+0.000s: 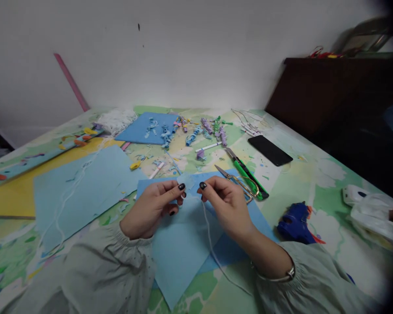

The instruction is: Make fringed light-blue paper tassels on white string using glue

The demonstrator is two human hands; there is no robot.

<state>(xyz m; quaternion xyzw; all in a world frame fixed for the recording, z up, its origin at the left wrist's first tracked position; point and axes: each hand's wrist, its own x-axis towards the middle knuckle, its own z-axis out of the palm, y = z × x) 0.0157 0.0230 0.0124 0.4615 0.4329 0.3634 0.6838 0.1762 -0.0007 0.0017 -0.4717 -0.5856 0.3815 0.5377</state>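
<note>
My left hand (153,205) and my right hand (227,205) are close together over a light blue sheet (180,253). Between their pinched thumbs and fingers they hold a small pale blue paper piece (187,181). A white string (212,244) hangs from my right hand and trails down across the blue sheets toward me. Both hands are closed in a pinch. Gold-handled scissors (240,181) lie just beyond my right hand, beside a green utility knife (247,172).
A blue glue gun (294,222) lies to the right, a black phone (270,150) farther back. Rolled paper bits (196,131), blue sheets (85,183), a yellow sheet (6,196) and white thread (116,120) cover the table. A white bag (373,213) is at far right.
</note>
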